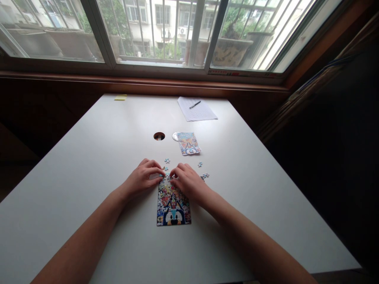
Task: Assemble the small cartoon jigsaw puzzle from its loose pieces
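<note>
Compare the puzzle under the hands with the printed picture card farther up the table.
The puzzle lies nearest the person, square to them; the picture card lies farther off, slightly turned. The left hand and right hand rest on the puzzle's top edge; the card is untouched. The puzzle looks larger. Both show a similar colourful cartoon print.

Both the left hand and right hand press fingertips onto the top edge of the jigsaw puzzle on the white table.

The far edge of the puzzle is hidden under both hands; the loose pieces are too small to read.
</note>
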`<state>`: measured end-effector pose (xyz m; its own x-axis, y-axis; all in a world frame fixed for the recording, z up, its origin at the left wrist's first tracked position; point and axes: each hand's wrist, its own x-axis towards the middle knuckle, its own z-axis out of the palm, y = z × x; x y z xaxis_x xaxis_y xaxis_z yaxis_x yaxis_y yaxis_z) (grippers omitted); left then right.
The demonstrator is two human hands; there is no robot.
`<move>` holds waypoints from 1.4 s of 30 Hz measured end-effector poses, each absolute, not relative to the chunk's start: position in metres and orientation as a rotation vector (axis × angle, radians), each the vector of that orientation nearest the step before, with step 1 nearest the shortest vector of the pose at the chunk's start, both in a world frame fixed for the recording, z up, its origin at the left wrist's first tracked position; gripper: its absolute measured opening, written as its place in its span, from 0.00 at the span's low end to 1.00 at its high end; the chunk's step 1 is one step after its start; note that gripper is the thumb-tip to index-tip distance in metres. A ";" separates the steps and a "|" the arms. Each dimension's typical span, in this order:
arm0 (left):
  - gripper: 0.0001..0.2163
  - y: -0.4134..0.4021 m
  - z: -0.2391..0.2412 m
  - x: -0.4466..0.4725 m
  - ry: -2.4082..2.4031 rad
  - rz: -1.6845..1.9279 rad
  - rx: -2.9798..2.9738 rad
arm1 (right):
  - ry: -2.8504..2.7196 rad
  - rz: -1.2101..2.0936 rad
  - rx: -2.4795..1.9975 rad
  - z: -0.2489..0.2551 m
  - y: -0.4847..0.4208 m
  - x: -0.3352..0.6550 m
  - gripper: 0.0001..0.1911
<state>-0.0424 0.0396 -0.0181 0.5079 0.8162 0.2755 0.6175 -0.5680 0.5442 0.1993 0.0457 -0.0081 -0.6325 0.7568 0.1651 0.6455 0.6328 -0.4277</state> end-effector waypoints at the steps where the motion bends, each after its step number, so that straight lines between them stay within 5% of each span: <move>1: 0.07 0.040 -0.018 -0.043 1.187 0.726 2.376 | -2.525 0.472 -1.128 -0.008 0.046 0.199 0.10; 31: 0.06 0.039 -0.017 -0.041 1.185 0.746 2.371 | -2.443 0.601 -1.020 0.003 0.046 0.203 0.05; 42: 0.09 0.040 -0.022 -0.041 1.329 0.812 2.309 | -2.082 0.661 -1.386 0.012 0.078 0.261 0.04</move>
<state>-0.0408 0.0398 -0.0217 0.3943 0.8681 0.3015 0.6649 -0.4960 0.5585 0.2605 0.0783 0.0119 -0.3193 0.9322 0.1706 0.6631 0.3484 -0.6625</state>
